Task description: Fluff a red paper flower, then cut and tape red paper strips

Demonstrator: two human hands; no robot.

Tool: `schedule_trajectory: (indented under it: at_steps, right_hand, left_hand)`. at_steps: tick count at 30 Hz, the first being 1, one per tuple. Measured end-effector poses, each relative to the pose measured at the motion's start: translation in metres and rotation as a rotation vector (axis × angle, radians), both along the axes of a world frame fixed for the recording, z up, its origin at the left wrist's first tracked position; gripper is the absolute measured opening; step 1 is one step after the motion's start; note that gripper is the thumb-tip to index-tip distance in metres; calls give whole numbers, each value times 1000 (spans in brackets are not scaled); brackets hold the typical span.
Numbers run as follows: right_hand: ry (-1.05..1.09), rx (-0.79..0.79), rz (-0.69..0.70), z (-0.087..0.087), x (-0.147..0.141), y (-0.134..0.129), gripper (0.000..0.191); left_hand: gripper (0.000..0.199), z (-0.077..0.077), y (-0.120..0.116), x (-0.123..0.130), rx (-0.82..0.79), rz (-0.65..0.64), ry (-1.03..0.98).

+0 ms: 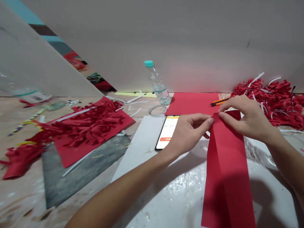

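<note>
A long red sheet, folded lengthwise, stands partly raised over the white work surface. My left hand pinches its upper left corner between thumb and fingers. At the top edge my right hand grips the same sheet, thumb on the near side and fingers curled over. The two sets of fingertips are close together. Just left of my left hand lies a phone with a lit timer screen, partly covered by that hand. An orange and black cutter rests beyond my right fingertips.
Another red sheet lies flat at the back beside a clear water bottle with a teal cap. Cut red fringes are heaped on the left above a grey board. More red fringes pile up at right. A pale wall rises behind.
</note>
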State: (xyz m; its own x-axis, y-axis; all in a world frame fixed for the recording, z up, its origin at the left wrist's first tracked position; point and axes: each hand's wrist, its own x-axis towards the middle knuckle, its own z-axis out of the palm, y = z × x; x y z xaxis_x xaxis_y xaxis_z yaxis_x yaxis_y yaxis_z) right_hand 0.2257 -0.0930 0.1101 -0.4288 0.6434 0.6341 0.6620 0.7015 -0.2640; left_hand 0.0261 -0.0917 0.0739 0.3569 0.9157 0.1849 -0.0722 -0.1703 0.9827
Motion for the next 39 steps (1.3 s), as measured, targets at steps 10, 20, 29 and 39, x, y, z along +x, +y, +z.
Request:
schedule_trajectory:
  at_steps: [10, 20, 29, 39]
  right_hand:
    - [4, -28, -31, -3, -8, -3, 9]
    - [39, -47, -52, -5, -12, -6, 10]
    - [46, -58, -31, -3, -13, -8, 10]
    - [47, -69, -15, -3, -15, -10, 10]
  left_hand:
    - [18, 3, -1, 2, -27, 20, -24]
    - [19, 8, -4, 2, -53, -30, -41]
    - [25, 11, -9, 2, 1, 0, 7]
    - [26, 8, -11, 4, 6, 78, -24]
